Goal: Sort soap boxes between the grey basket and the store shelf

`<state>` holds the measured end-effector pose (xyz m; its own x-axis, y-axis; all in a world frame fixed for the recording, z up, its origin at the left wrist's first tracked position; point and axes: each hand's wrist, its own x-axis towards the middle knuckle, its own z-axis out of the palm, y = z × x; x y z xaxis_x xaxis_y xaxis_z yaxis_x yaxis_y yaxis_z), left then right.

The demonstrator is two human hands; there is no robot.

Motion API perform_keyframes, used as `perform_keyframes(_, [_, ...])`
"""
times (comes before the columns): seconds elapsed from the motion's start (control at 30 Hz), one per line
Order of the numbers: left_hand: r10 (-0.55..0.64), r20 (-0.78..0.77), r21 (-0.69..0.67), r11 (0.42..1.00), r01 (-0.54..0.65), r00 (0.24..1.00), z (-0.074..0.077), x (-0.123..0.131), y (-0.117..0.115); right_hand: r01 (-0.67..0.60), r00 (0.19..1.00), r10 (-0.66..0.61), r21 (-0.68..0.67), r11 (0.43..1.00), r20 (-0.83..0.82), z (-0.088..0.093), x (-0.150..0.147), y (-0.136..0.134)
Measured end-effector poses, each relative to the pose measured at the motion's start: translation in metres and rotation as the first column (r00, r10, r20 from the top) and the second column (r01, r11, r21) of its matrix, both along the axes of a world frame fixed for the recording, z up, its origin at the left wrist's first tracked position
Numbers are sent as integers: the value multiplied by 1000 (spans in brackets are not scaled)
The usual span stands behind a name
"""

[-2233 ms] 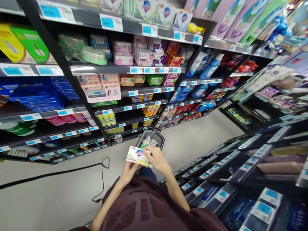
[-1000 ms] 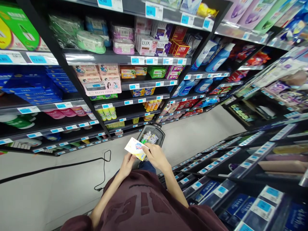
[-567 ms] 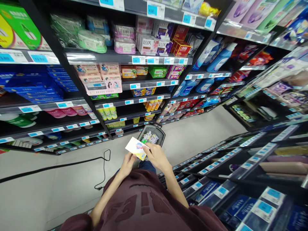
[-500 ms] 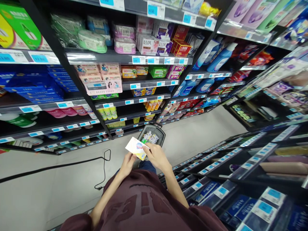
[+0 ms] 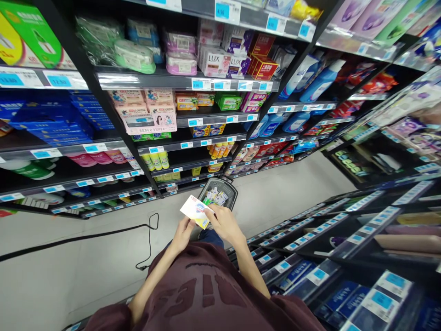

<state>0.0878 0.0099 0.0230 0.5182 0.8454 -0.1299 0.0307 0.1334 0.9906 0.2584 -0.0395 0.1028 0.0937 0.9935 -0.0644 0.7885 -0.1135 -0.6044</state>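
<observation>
I hold a small white and yellow box with a blue logo (image 5: pixel 194 211) in front of my chest with both hands. My left hand (image 5: pixel 183 234) grips its near lower edge from below. My right hand (image 5: pixel 223 223) is closed on its right end, fingers over the top. Just beyond the box a dark grey shopping basket (image 5: pixel 230 191) stands on the floor, holding several small packets (image 5: pixel 214 197).
Black shelves of soaps, bottles and boxes (image 5: pixel 213 62) rise on the left and ahead. Lower shelves with blue price tags (image 5: pixel 344 239) run along my right. A black cable (image 5: pixel 103 236) lies across the grey floor to the left.
The box has tilted a little and risen slightly in both hands. The view has shifted down a little; the basket has stayed in place.
</observation>
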Motion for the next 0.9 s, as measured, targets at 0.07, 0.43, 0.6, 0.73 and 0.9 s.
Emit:
perform_keyframes(0.07, [-3,-3,1,1000,3,1000,0,0,0,2,1000,-2,-3,1000,1,0,0,0])
perform_keyframes(0.43, [-8,-9,15,1000,8,1000,-5,-1,0,5,1000,-5,-5,1000,22,0,-1,0])
perform_keyframes(0.6, [-10,-15,3,1000,10,1000,-4,-2,1,-2,1000,2,-5,1000,23,-2,-1,0])
perform_keyframes(0.73, [-8,2,7,1000,8,1000,-6,-2,1,-9,1000,9,-10,1000,18,-3,-2,0])
perform_keyframes(0.9, [-11,15,10,1000,11,1000,-8,-3,1,-13,1000,13,-13,1000,15,-2,-2,0])
